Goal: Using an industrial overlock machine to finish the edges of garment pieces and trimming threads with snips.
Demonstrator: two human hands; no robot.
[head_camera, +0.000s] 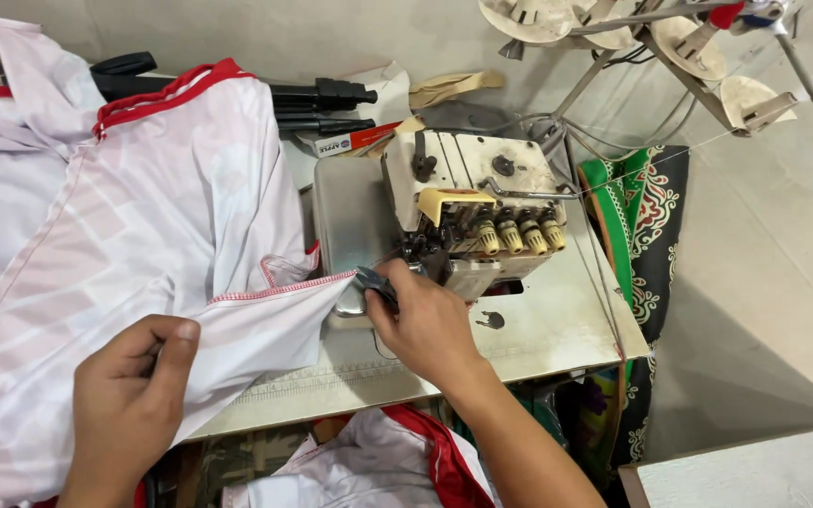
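Observation:
A white garment with red trim (115, 226) lies spread over the left of the sewing table (557, 325). My left hand (134, 395) grips a fold of this cloth near the table's front edge. My right hand (425, 325) holds small metal snips (374, 282) at the red-stitched seam end, just in front of the needle area of the overlock sewing machine (472, 207). The seam edge (275, 292) runs taut from my left hand toward the machine.
Thread cone stands (689, 42) rise behind the machine. A green and black patterned cloth (646, 216) hangs off the right table edge. A black tripod (312, 99) lies at the back. More white and red fabric (378, 466) sits below the table front.

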